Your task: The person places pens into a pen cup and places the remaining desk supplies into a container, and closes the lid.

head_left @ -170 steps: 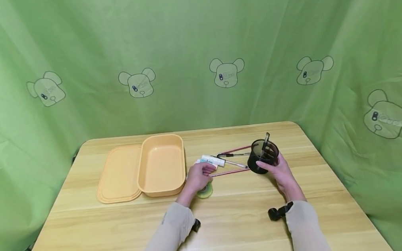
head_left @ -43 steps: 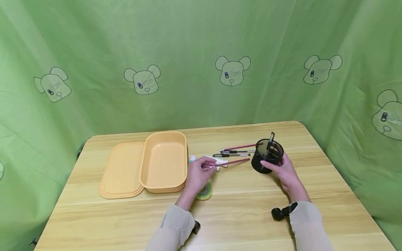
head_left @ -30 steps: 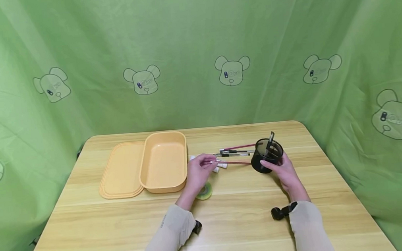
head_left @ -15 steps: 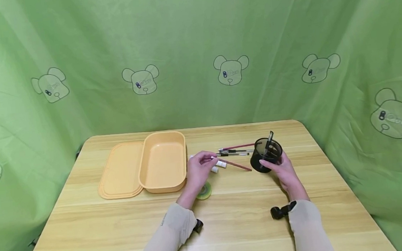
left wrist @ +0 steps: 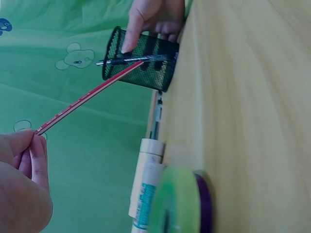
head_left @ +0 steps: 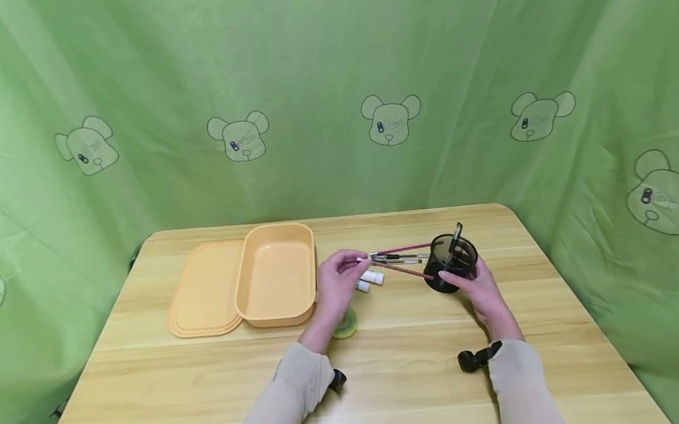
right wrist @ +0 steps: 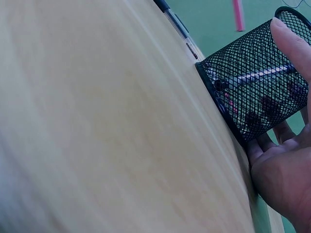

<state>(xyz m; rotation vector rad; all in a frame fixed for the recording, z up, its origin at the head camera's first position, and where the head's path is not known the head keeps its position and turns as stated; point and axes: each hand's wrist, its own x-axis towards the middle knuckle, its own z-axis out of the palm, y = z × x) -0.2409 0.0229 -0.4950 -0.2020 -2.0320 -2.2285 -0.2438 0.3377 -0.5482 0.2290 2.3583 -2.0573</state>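
Note:
My left hand (head_left: 336, 283) pinches a red striped pencil (head_left: 402, 270) by its white-tipped end. In the left wrist view the pencil (left wrist: 87, 97) is lifted and slants up, its far end overlapping the side of a black mesh pen holder (left wrist: 143, 80). My right hand (head_left: 476, 291) grips that pen holder (head_left: 442, 277) with the thumb on the near side and fingers behind. Inside it leans a dark pen (head_left: 456, 239), its top above the rim. Pens (head_left: 401, 260) and another red pencil (head_left: 403, 248) lie on the table left of the holder.
Two white tubes (head_left: 372, 277), one with a teal label, and a green-yellow tape roll (head_left: 346, 323) lie by the left hand. An orange box (head_left: 279, 321) stands at left, its lid (head_left: 204, 291) beside it. Green cloth (head_left: 324, 173) hangs behind the wooden table (head_left: 403, 381).
The left hand rises from the tabletop with the pencil, now slanting toward the pen holder. Since the earliest frame the pens have shifted together toward the back. The right hand stays at the holder.

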